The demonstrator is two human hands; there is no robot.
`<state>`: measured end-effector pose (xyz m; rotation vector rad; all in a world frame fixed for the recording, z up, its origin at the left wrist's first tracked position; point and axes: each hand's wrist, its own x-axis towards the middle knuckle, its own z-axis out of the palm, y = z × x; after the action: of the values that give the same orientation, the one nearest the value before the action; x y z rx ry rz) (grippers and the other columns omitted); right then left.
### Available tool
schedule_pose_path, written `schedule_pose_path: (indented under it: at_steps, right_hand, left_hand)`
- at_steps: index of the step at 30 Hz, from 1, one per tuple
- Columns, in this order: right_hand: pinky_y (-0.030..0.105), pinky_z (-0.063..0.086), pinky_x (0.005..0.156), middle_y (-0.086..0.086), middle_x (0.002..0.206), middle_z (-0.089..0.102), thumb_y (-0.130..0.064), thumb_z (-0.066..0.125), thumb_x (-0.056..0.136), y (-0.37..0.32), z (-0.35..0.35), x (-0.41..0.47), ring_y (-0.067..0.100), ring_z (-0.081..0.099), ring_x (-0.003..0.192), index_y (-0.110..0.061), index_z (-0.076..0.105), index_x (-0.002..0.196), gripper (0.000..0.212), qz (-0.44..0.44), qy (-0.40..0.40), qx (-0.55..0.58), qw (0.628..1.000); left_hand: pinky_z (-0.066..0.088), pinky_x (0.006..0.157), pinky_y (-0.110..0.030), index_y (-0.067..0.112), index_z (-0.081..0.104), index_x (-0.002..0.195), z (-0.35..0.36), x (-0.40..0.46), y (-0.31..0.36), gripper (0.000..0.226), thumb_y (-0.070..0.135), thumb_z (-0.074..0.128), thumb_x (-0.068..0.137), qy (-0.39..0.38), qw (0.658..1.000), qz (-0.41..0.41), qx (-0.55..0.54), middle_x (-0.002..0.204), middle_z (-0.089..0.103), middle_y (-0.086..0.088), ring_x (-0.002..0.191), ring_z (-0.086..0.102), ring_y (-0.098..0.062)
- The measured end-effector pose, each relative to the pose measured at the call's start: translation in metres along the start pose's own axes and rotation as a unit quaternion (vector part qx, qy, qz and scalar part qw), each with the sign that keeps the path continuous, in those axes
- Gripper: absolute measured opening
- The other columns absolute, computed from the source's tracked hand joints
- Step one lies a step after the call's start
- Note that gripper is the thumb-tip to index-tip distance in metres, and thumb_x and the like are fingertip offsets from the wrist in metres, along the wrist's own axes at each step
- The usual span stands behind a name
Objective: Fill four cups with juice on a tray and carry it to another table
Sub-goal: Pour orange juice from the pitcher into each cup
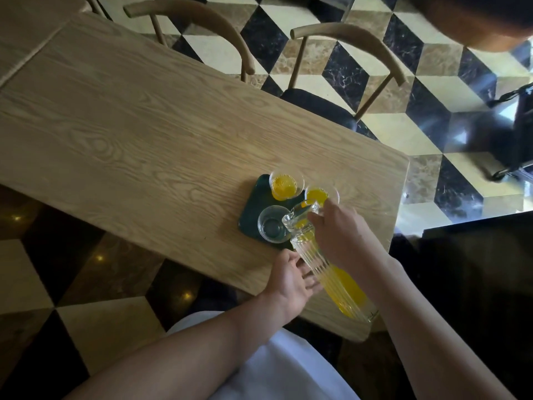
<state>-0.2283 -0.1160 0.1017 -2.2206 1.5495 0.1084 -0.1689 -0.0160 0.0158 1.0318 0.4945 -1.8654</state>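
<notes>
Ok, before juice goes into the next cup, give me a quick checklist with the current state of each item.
1. Both hands on the pitcher: right hand grips near the neck, left hand supports from below: ok.
2. Spout over the empty cup: ok.
3. Juice left in pitcher: ok.
4. Two far cups hold juice: ok.
5. Fourth cup's state: hidden, cannot tell.
6. Cups stand on the green tray: ok.

Three cups are showing on one tray (253, 206): two filled cups (286, 184) (317, 194) and one empty cup (272, 228). A fourth is possibly hiding behind the single pitcher (328, 267). Two chairs (202, 27) (346, 53) are standing beside one table (129, 125).
</notes>
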Motion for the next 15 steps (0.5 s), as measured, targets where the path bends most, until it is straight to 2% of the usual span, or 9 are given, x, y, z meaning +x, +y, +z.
schedule_pose_path:
  at_steps: [2,4,6,8,9,11,12,13,15]
  right_hand:
    - [0.030,0.032,0.042,-0.004,0.061,0.038,-0.032,0.052,0.099,-0.002,0.004,-0.001,0.017,0.042,0.049,-0.014,0.045,0.080,0.027,0.011,-0.008,0.005,1.000]
    - [0.033,0.038,0.044,-0.002,0.061,0.037,-0.027,0.052,0.100,-0.005,0.009,-0.004,0.022,0.046,0.050,-0.013,0.050,0.080,0.025,-0.015,-0.013,-0.017,1.000]
    - [0.033,0.038,0.043,0.005,0.064,0.046,-0.022,0.054,0.099,-0.009,0.011,-0.005,0.020,0.042,0.048,-0.021,0.037,0.067,0.036,-0.032,-0.010,-0.034,0.999]
    - [0.032,0.038,0.042,0.011,0.071,0.053,-0.013,0.057,0.097,-0.012,0.015,-0.005,0.021,0.042,0.048,-0.028,0.020,0.061,0.054,-0.068,-0.007,-0.064,0.996]
    - [0.030,0.035,0.041,0.008,0.071,0.050,-0.012,0.058,0.096,-0.012,0.018,-0.004,0.022,0.045,0.050,-0.025,0.021,0.061,0.053,-0.070,-0.012,-0.078,0.994]
    - [0.025,0.027,0.041,0.003,0.072,0.044,-0.016,0.055,0.098,-0.011,0.022,-0.001,0.022,0.051,0.056,-0.016,0.042,0.069,0.032,-0.068,-0.031,-0.113,0.991]
    - [0.024,0.027,0.042,0.003,0.076,0.047,-0.017,0.054,0.099,-0.011,0.025,0.000,0.020,0.050,0.057,-0.015,0.054,0.078,0.021,-0.076,-0.039,-0.135,0.987]
    - [0.025,0.028,0.043,0.004,0.081,0.051,-0.018,0.054,0.099,-0.011,0.028,0.002,0.017,0.046,0.056,-0.013,0.061,0.086,0.016,-0.083,-0.049,-0.154,0.983]
    - [0.023,0.024,0.043,0.001,0.081,0.046,-0.021,0.050,0.100,-0.013,0.033,0.005,0.011,0.037,0.052,-0.012,0.068,0.106,0.021,-0.082,-0.072,-0.172,0.979]
  left_hand:
    - [0.045,0.093,-0.045,0.018,0.051,0.140,-0.004,0.002,-0.003,0.050,0.027,0.036,0.093,0.005,1.000,-0.007,-0.016,0.123,0.065,-0.016,0.123,0.057,-0.038]
    - [0.042,0.104,-0.051,0.017,0.040,0.150,-0.007,0.004,-0.006,0.058,0.027,0.036,0.093,0.000,0.999,-0.018,-0.035,0.142,0.054,-0.019,0.136,0.046,-0.043]
    - [0.026,0.118,-0.058,0.019,0.026,0.158,-0.010,0.007,-0.007,0.067,0.028,0.036,0.093,0.001,0.998,-0.032,-0.049,0.159,0.035,-0.021,0.145,0.032,-0.046]
    - [0.017,0.122,-0.059,0.021,0.020,0.161,-0.012,0.009,-0.008,0.071,0.028,0.036,0.092,0.004,0.997,-0.042,-0.058,0.164,0.026,-0.020,0.148,0.026,-0.046]
    - [0.017,0.122,-0.059,0.021,0.019,0.161,-0.014,0.011,-0.009,0.071,0.028,0.037,0.092,0.004,0.997,-0.045,-0.063,0.164,0.026,-0.020,0.148,0.026,-0.046]
    - [0.017,0.122,-0.059,0.022,0.020,0.161,-0.017,0.012,-0.012,0.072,0.028,0.038,0.091,0.000,0.997,-0.045,-0.067,0.164,0.026,-0.019,0.147,0.028,-0.046]
    - [0.017,0.122,-0.059,0.024,0.020,0.161,-0.018,0.012,-0.013,0.073,0.028,0.039,0.090,-0.002,0.997,-0.043,-0.066,0.163,0.028,-0.019,0.147,0.029,-0.046]
    - [0.018,0.121,-0.059,0.025,0.021,0.161,-0.019,0.012,-0.014,0.074,0.028,0.039,0.089,-0.003,0.997,-0.039,-0.064,0.162,0.031,-0.019,0.146,0.031,-0.046]
    - [0.022,0.120,-0.060,0.026,0.025,0.160,-0.021,0.012,-0.015,0.074,0.028,0.041,0.088,-0.008,0.997,-0.036,-0.063,0.154,0.042,-0.019,0.141,0.038,-0.045]
